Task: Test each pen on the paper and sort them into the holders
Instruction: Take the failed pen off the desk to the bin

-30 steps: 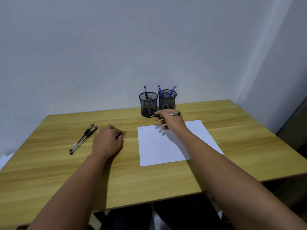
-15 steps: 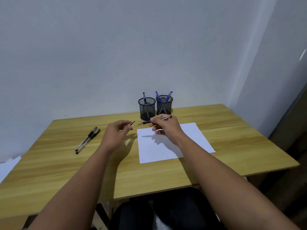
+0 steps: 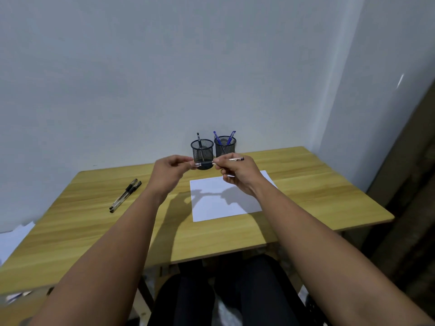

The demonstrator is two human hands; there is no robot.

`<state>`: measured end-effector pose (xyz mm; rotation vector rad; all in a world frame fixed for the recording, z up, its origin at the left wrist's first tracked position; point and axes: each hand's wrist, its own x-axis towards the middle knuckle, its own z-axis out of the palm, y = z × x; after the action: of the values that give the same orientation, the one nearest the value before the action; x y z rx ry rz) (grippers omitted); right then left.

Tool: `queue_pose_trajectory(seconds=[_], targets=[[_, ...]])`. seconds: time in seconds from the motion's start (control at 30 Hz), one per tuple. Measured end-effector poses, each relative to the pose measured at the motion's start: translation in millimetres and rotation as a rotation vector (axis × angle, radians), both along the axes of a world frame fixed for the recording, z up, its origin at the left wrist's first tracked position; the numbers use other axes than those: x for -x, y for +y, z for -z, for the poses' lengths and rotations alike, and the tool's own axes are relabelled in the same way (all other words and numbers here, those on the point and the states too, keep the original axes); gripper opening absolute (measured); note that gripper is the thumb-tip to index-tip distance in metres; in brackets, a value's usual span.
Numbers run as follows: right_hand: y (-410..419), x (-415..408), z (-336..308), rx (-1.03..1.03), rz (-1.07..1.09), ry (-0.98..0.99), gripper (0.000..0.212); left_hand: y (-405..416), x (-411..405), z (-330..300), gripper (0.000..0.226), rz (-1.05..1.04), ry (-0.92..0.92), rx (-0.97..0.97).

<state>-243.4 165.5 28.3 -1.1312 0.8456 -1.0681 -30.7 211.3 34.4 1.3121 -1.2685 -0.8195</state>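
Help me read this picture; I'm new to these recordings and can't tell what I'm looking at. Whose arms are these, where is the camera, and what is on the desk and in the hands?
There is no machine here. The camera sits on a person's head and looks forward and down, so the two bare arms are that person's own. The left hand and right hand are raised above the wooden table and together hold one pen level between them; the left pinches its cap end. On the table lies a white sheet of paper, two black pens side by side at the left, and two mesh holders at the back: the left holder has one dark pen, the right holder two blue ones.
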Motion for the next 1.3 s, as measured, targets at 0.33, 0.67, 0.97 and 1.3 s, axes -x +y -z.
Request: queue_pose_trajectory(seconds=[0.33,0.67,0.97,1.3], targets=[[7,24,-5,0.045,-0.094,0.209,0.014,-7,33,-12,0.017,-0.14,0.208,-0.009],[4,56,17,0.119,0.123,0.234,0.008,-25,103,3,0.012,-0.144,0.143,-0.007],[-7,179,30,0.14,0.436,0.468,0.015,-48,209,23,0.052,0.187,-0.252,-0.058],[27,384,83,-0.039,1.195,0.482,0.014,-73,358,80,0.061,0.515,-0.953,0.139]])
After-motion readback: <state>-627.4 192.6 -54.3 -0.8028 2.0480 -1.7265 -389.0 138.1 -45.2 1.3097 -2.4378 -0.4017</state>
